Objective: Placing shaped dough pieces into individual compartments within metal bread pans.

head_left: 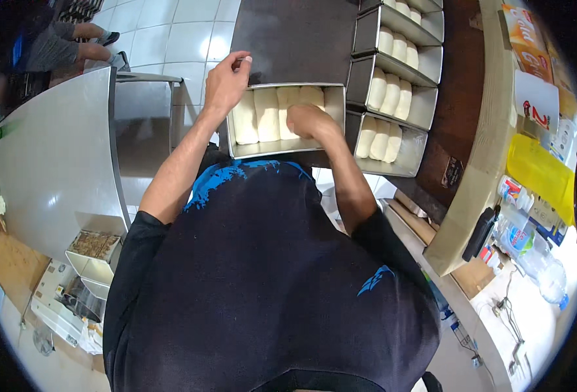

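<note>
In the head view, the right hand is reaching down into a metal loaf pan, where four long dough pieces are lying side by side; its fingers are curling over the rightmost ones, but I cannot tell whether they are pinching or only pressing. The left hand is hanging over the pan's far left corner, seemingly holding nothing; whether its bent fingertips are meeting is not clear. Beyond the right hand, on its right, other filled pans are standing in a row on the dark table. In my judgement, the person is settling the dough; the next move is calling for light, even pressure.
</note>
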A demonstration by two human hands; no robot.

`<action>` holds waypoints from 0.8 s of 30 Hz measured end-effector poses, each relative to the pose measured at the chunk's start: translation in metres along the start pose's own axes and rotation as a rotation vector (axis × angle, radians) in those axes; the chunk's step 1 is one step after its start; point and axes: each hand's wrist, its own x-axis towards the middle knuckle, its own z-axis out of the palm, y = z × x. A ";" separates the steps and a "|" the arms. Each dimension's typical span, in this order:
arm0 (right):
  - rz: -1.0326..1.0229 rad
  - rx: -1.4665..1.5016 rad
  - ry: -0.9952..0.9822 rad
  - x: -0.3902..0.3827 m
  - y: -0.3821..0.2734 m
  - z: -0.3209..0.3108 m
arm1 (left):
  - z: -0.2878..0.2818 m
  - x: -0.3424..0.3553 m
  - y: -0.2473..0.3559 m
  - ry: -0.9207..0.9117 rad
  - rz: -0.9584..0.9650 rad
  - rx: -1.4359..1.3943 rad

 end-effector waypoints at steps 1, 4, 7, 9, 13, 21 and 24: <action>-0.001 0.005 0.000 -0.015 0.003 0.002 | 0.000 0.001 -0.001 -0.002 0.002 0.002; 0.000 0.014 0.009 -0.022 0.006 0.005 | 0.002 0.002 -0.001 -0.007 0.014 0.006; 0.006 -0.030 0.021 -0.020 0.015 0.005 | 0.002 0.002 -0.002 -0.014 0.012 0.004; 0.006 -0.058 0.031 -0.045 0.026 0.008 | 0.001 0.002 -0.004 -0.013 0.021 0.008; 0.008 -0.106 0.052 -0.018 0.014 0.021 | 0.002 0.005 -0.008 -0.044 0.033 -0.007; 0.024 -0.204 0.084 0.066 -0.073 0.060 | -0.002 0.004 -0.024 -0.191 0.016 -0.584; 0.025 -0.224 0.090 0.065 -0.069 0.058 | -0.025 -0.009 -0.031 -0.186 0.017 -0.658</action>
